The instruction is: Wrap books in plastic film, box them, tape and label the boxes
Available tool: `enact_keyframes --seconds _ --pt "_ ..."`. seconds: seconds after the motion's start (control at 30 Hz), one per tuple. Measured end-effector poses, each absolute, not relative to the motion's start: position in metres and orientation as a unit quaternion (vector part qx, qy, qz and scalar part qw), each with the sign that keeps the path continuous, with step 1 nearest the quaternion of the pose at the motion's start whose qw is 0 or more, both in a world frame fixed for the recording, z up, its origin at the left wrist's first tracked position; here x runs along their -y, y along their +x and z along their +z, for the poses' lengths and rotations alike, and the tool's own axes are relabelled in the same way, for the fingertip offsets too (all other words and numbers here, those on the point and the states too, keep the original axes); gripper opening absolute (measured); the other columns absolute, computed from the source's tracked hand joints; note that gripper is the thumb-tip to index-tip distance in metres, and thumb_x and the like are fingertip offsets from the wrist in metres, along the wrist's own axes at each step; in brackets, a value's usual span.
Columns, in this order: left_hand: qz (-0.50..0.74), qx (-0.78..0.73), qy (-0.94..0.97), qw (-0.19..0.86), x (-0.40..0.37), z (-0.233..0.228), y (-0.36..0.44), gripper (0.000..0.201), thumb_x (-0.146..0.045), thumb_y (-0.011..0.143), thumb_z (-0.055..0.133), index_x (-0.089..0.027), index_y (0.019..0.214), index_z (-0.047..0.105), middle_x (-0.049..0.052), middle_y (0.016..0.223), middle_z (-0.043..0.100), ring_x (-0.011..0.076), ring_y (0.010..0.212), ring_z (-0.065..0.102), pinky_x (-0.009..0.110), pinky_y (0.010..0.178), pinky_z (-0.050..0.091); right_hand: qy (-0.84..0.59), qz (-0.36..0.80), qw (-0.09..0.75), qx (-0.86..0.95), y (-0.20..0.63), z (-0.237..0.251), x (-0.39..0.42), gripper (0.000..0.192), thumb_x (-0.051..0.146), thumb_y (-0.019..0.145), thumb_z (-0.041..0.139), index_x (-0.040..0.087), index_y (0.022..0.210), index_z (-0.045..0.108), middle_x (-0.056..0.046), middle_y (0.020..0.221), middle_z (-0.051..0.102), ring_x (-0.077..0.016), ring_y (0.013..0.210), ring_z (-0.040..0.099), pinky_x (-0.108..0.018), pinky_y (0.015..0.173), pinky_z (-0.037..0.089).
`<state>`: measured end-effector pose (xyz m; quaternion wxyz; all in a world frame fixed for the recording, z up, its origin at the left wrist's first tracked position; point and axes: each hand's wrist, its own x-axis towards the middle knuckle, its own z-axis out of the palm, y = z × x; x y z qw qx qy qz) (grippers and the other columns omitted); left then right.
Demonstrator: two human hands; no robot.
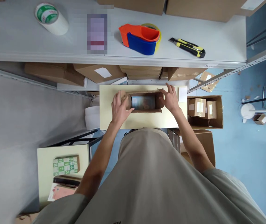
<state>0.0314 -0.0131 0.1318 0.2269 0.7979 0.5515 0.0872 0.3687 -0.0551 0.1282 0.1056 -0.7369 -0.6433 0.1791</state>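
An open-topped cardboard box (147, 110) rests on the pale yellow tabletop (109, 121) before me. Inside it lies a flat, bluish printed item (143, 102), too blurred to name. At the box's left end, my left hand (121, 109) has its fingers curled over a flap, with the thumb stretched along the near wall. My right hand (170, 99) is at the right end, its fingers spread and the thumb and a fingertip touching the rim. The far side of the right flap is hidden by my fingers.
A shelf (77, 43) ahead carries a tape roll (56, 23), an orange-blue tape dispenser (142, 39) and a utility knife (189, 47). Boxes (100, 73) stand below it. A carton (205, 122) with smaller boxes is at right; a side table (44, 161) with a green-white package (65, 165) at left.
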Motion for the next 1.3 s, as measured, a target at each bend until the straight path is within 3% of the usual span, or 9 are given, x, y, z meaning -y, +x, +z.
enact_keyframes --seconds 0.17,0.33,0.47,0.57,0.73,0.9,1.13,1.3 --pt "0.106 -0.567 0.771 0.268 0.027 0.124 0.020 0.076 -0.048 0.092 0.097 -0.021 0.157 0.070 0.026 0.191 0.034 0.0531 0.178 0.031 0.072 0.143 0.032 -0.737 0.178 0.175 0.628 0.379 0.117 0.041 0.021 0.034 0.110 0.071 0.024 0.127 0.079 -0.017 0.166 0.067 -0.0429 0.156 0.054 -0.069 0.133 0.047" --pt "0.129 -0.529 0.790 0.282 0.025 0.130 0.034 0.083 -0.053 0.083 0.104 -0.028 0.155 0.071 0.019 0.191 0.037 0.0551 0.179 0.027 0.077 0.145 0.025 -0.731 0.225 0.186 0.617 0.385 0.113 0.022 0.036 0.037 0.114 0.067 0.020 0.146 0.070 -0.018 0.142 0.081 -0.0407 0.139 0.069 -0.060 0.123 0.055" --pt "0.133 -0.493 0.813 0.282 0.010 0.140 0.059 0.080 -0.048 0.085 0.103 -0.029 0.156 0.070 0.016 0.187 0.046 0.0518 0.178 0.030 0.075 0.146 0.026 -0.723 0.246 0.152 0.627 0.385 0.109 0.010 0.029 0.021 0.110 0.061 0.019 0.133 0.079 -0.017 0.134 0.085 -0.0382 0.130 0.074 -0.055 0.120 0.056" --pt "0.129 -0.463 0.823 0.305 -0.009 0.145 0.092 0.066 -0.041 0.095 0.093 -0.026 0.155 0.071 0.016 0.173 0.061 0.0460 0.170 0.045 0.067 0.144 0.034 -0.717 0.247 0.147 0.635 0.382 0.104 0.006 0.033 0.014 0.104 0.059 0.019 0.127 0.082 -0.016 0.129 0.086 -0.0368 0.124 0.076 -0.054 0.117 0.058" --pt "0.090 -0.441 0.823 0.346 -0.043 0.135 0.163 0.035 -0.032 0.111 0.068 -0.018 0.141 0.079 0.019 0.148 0.076 0.0389 0.148 0.064 0.056 0.134 0.045 -0.720 0.244 0.152 0.631 0.374 0.099 0.013 0.038 0.012 0.098 0.059 0.020 0.129 0.080 -0.015 0.126 0.085 -0.0372 0.121 0.074 -0.054 0.112 0.059" --pt "0.004 -0.451 0.810 0.375 -0.056 0.111 0.200 0.023 -0.030 0.105 0.072 -0.019 0.113 0.090 0.019 0.120 0.087 0.0381 0.125 0.075 0.050 0.118 0.055 -0.734 0.229 0.133 0.626 0.369 0.099 0.029 0.033 0.012 0.101 0.061 0.018 0.128 0.078 -0.020 0.132 0.080 -0.0398 0.130 0.069 -0.055 0.114 0.056" --pt "0.005 -0.483 0.765 0.426 -0.059 0.099 0.203 0.023 -0.026 0.103 0.070 -0.023 0.113 0.091 0.012 0.121 0.090 0.0312 0.115 0.081 0.041 0.109 0.060 -0.719 0.222 0.128 0.647 0.369 0.095 0.045 0.023 0.015 0.103 0.071 0.023 0.119 0.085 -0.017 0.140 0.078 -0.0421 0.157 0.053 -0.063 0.129 0.046" --pt "0.041 -0.485 0.738 0.467 -0.059 0.083 0.203 0.013 -0.021 0.102 0.071 -0.021 0.100 0.084 0.014 0.117 0.088 0.0326 0.116 0.080 0.045 0.114 0.059 -0.720 0.229 0.120 0.644 0.364 0.095 0.046 0.027 0.018 0.109 0.067 0.026 0.121 0.089 -0.016 0.140 0.078 -0.0407 0.159 0.052 -0.063 0.134 0.042"
